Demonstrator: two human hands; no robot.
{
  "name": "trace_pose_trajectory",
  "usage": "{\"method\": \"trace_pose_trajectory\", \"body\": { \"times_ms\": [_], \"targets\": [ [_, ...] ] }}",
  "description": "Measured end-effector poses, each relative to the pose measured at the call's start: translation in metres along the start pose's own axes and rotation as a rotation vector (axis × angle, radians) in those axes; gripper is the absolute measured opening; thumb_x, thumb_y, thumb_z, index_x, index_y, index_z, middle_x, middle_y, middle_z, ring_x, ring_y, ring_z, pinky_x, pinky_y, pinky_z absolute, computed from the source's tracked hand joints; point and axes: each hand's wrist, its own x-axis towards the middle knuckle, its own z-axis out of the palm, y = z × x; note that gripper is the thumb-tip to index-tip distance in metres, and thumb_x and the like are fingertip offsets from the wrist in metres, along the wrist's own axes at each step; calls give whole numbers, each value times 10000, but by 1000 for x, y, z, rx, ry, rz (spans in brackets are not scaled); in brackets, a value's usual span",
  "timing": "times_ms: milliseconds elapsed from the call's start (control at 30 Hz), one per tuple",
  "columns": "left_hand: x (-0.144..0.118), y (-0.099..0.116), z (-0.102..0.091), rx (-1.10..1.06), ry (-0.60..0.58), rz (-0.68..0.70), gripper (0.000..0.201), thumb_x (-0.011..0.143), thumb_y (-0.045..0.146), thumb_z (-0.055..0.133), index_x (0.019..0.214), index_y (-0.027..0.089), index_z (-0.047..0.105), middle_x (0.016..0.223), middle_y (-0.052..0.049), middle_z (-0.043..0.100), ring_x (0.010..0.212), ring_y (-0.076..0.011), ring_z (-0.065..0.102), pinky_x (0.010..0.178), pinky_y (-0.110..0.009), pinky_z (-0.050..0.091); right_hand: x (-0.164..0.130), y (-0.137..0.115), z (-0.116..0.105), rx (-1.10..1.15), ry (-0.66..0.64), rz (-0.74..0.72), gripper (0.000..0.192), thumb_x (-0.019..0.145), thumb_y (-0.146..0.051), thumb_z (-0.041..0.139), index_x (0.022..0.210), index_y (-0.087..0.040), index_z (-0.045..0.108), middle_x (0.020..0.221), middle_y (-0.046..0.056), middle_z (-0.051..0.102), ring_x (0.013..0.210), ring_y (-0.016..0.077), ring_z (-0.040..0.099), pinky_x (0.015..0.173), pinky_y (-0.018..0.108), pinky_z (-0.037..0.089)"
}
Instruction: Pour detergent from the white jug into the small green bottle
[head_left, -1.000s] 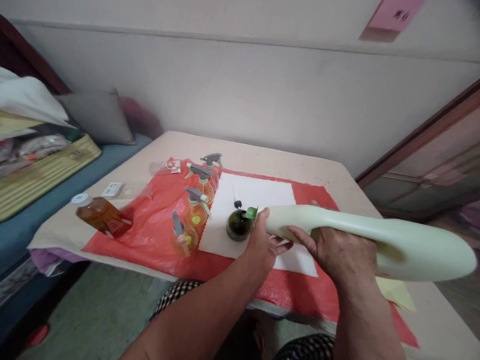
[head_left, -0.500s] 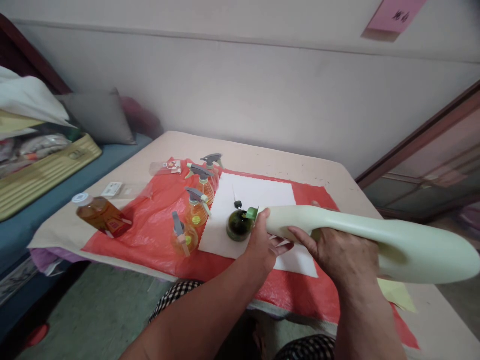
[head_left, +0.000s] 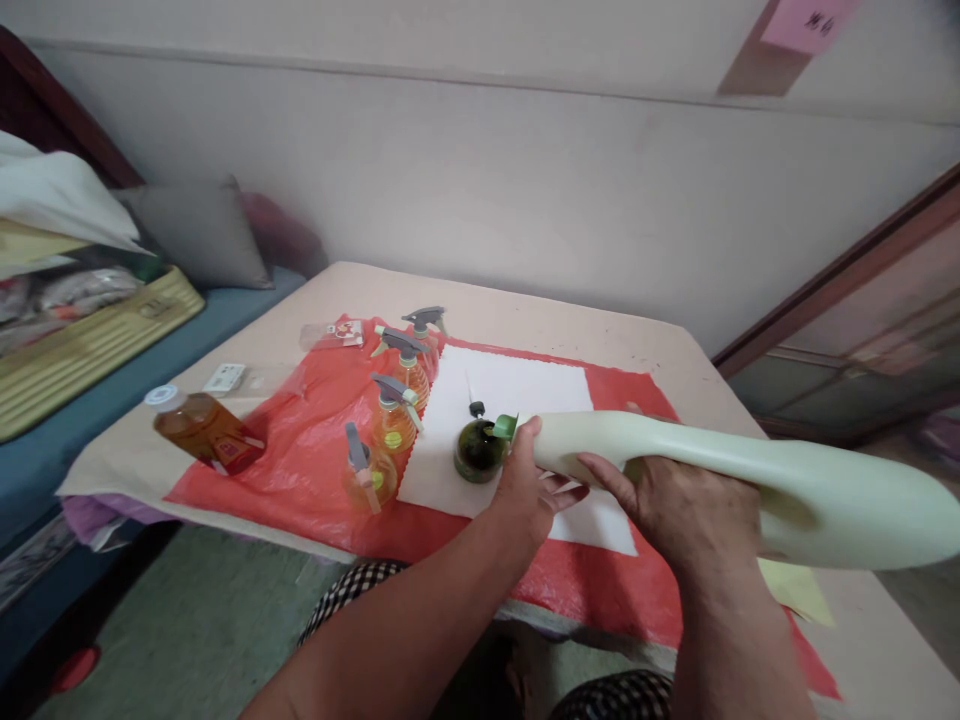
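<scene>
While laid over the table, red plastic sheet covering most of the near half, white cloth flat on its middle. Beyond the table's left edge, blue bedding with a yellow-green crate and a grey pillow.

Pale green jug, long and tilted, held above the table's right side, spout end pointing left and meeting a small green funnel. Funnel seated in the mouth of a dark round bottle standing on the white cloth's near left corner. A small black cap piece on the cloth just behind the dark bottle.

Right hand wrapped around the jug's middle from below, fingers curled on it, gripping. Left hand closed on the jug's spout end just beside the funnel, thumb on top.

Brown-liquid bottle with white cap lying tilted at the sheet's left edge. Four small amber spray bottles with grey trigger heads in a row along the cloth's left edge, the nearest one leaning. Small white packet on bare table by the left edge; red-and-white packet at the sheet's far left corner. Yellow paper at the near right edge under the jug.
</scene>
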Motion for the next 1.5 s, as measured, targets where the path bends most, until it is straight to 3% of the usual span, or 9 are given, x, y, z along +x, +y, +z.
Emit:
{"method": "trace_pose_trajectory", "body": {
  "times_ms": [333, 1033, 1500],
  "targets": [
    [1, -1, -1, -15, -1, -2, 433, 888, 540, 628, 1142, 190, 661, 1175, -125, 693, 999, -278, 686, 895, -452, 573, 3, -4, -8, 1, -9, 28, 783, 933, -761, 409, 510, -145, 642, 441, 90, 549, 464, 159, 498, 503, 297, 166],
    [-1, 1, 2, -10, 40, -14, 448, 905, 523, 611, 1212, 197, 627, 1228, -125, 675, 1004, -293, 698, 841, -443, 591, 3, -3, -9, -66, 179, -59, 696, 950, -695, 470, 534, -156, 615, 441, 59, 548, 424, 156, 503, 487, 294, 189],
    [-1, 0, 1, -8, 9, -13, 483, 900, 528, 617, 1246, 191, 626, 1242, -135, 680, 1048, -304, 689, 849, -446, 597, 4, -3, -7, -83, 202, -76, 692, 942, -706, 472, 498, -185, 569, 421, 38, 506, 410, 158, 493, 476, 294, 199]
  ]
}}
